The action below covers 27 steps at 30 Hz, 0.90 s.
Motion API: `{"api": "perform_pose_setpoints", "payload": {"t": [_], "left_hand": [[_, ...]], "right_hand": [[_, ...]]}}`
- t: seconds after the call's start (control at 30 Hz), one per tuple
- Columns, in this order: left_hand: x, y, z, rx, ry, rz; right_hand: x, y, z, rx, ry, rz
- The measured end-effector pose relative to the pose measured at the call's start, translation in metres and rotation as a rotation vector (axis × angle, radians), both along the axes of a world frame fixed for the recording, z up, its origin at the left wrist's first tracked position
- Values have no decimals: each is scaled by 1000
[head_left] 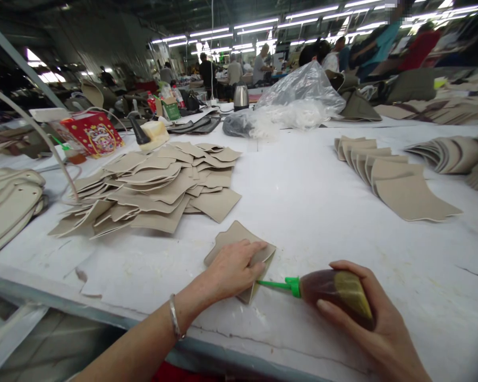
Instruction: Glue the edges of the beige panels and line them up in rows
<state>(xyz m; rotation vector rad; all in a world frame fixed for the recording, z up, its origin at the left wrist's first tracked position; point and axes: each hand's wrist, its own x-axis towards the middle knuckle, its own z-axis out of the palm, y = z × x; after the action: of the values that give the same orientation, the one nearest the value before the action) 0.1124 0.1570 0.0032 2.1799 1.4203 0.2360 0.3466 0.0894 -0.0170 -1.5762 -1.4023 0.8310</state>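
Note:
My left hand (233, 265) holds a beige leather-like piece (231, 233) against the table, its fingers bent over the piece's right edge. A second layer shows under that edge. In my right hand (382, 318) is a squeeze glue bottle (330, 294), tilted on its side, with dark brown content and a yellowish patch. Its thin green nozzle (276, 284) points left, and the tip reaches the edge of the piece beside my left fingers. Beyond my left hand lies a loose heap of similar beige pieces (155, 183).
Overlapping beige pieces (398, 185) fan out on the right, with curved stacks (454, 154) beyond. Larger panels (8, 207) lie at the left edge. Farther back are a red box (93, 132), a yellow sponge-like block (154, 133), clear plastic (298, 95) and a kettle (241, 98). People work behind.

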Motion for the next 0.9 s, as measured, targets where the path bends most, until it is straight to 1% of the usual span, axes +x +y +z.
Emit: {"api": "perform_pose_setpoints", "payload": {"t": [0.1, 0.2, 0.27, 0.4, 0.5, 0.67, 0.77, 0.83, 0.9], "left_hand": [[0, 0, -1, 4, 2, 4], [1, -1, -1, 7, 3, 20], [2, -2, -2, 3, 3, 33], [2, -3, -3, 6, 0, 46], [3, -4, -5, 11, -12, 65], [4, -4, -6, 7, -10, 86], [4, -3, -6, 8, -19, 88], [4, -3, -6, 6, -25, 102], [5, -3, -6, -4, -27, 118]], "right_hand": [[-5, -5, 3, -61, 67, -9], [1, 3, 1, -2, 38, -44], [3, 5, 0, 8, 11, -59], [-7, -9, 2, -117, 89, -12], [-14, -19, 6, -178, 139, 14], [-15, -15, 11, -152, 121, -51], [-12, -14, 10, -171, 138, -37], [-9, -15, 9, -219, 197, -10], [-2, -16, 8, -295, 362, -24]]}}
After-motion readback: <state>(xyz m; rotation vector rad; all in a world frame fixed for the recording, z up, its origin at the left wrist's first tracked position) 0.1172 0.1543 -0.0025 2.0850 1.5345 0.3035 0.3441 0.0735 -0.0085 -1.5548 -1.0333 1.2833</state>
